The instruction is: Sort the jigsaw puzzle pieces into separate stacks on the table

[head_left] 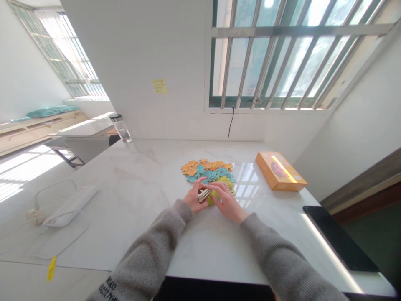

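Note:
My left hand (pixel 195 199) is curled around a small stack of puzzle pieces (pixel 204 195), whose pale edges face up between thumb and fingers. From the other side, my right hand (pixel 228 200) bends its fingers over the right end of that stack, with its thumb low beside the yellow-green puzzle pieces (pixel 230 184). These lie loose on the table, partly hidden by the right hand. Just beyond them spreads a heap of blue puzzle pieces (pixel 209 173). Orange puzzle pieces (pixel 189 168) form a band along the far side of the pile.
An orange box (pixel 280 171) lies at the right of the white marble table (pixel 150 179), with a black tablet-like slab (pixel 340 238) nearer. A lidded bottle (pixel 122 128) stands at the far left corner. A white power strip (pixel 70 207) with cables lies left.

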Available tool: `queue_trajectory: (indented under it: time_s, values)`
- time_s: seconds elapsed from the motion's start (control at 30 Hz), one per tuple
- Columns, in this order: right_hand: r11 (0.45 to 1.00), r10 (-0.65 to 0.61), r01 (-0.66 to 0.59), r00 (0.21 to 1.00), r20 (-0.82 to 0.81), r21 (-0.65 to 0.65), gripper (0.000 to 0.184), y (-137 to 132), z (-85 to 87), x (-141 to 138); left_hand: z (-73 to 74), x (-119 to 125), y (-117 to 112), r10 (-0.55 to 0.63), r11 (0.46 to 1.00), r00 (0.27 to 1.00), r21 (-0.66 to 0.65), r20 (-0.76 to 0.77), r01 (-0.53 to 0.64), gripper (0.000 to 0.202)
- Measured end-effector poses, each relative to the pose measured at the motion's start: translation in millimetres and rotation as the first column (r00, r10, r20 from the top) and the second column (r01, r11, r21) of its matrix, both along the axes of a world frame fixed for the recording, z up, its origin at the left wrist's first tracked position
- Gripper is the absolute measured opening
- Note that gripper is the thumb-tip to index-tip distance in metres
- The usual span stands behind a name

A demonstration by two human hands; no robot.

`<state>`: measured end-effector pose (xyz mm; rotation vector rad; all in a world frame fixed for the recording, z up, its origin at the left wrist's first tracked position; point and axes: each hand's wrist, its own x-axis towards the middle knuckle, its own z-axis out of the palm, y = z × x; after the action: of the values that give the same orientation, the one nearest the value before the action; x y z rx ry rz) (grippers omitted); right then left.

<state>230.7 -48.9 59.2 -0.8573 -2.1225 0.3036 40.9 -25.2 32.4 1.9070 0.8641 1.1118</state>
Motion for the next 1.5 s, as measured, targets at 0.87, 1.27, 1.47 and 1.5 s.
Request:
queue_trajectory:
  time_s: [0.87,1.27,1.47,1.5]
  values:
    - [0.988,-0.090,0.095,0.995,0.046,-0.119,0.040,2.9,-1.9,10.3,35.5,-33.1,1.1,0.192,0.973,0.981,-0.131,0.017,-0.188,0.029]
    - [0.995,-0.094,0.098,0.989,0.115,-0.031,0.034,16.3,-10.0,32.6,11.6,2.8,-44.3,-0.118,0.992,0.808,-0.029,-0.577,0.124,0.026]
    - [0.991,-0.133,0.136,0.981,0.138,-0.009,0.043,15.1,-8.3,33.9,21.4,-6.0,-38.1,0.064,0.988,0.767,0.148,-0.638,0.040,0.025]
    - [0.994,-0.108,0.111,0.979,0.171,-0.010,0.049,12.8,-6.9,32.6,21.9,-11.1,-33.8,0.115,0.985,0.787,0.171,-0.606,-0.012,0.026]
